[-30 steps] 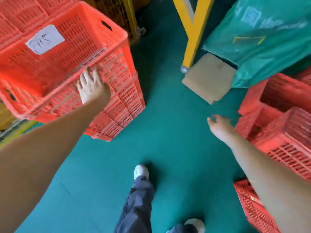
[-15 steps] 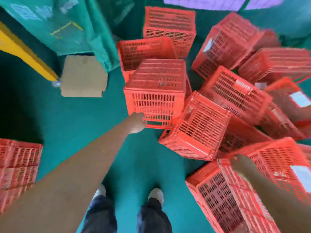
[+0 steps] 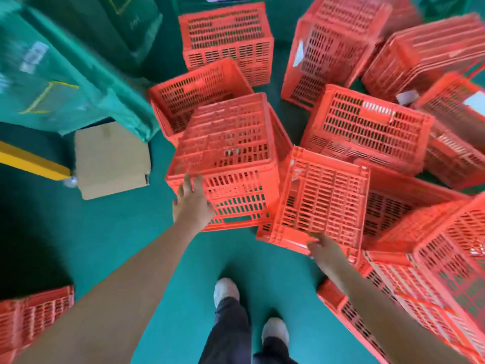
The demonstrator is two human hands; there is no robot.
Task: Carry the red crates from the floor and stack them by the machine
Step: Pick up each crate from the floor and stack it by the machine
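Red plastic crates [image 3: 367,127] lie heaped across the centre and right of the head view, on a green floor [image 3: 118,245]. The step in hand, I judge, is choosing the next crate to pick up. The left hand [image 3: 193,203], fingers straight and spread, holds nothing and reaches the near wall of an overturned crate [image 3: 225,158] at the centre. The right hand [image 3: 325,249] is at the lower edge of a tilted crate [image 3: 322,198] just beside it; blur hides whether it grips. The next move calls for a firm hold on one crate and lifting it free of the neighbours that lean on it. A cardboard piece [image 3: 111,158] lies at the left, and a low crate [image 3: 380,324] crowds the shoes [image 3: 225,290] at the lower right.
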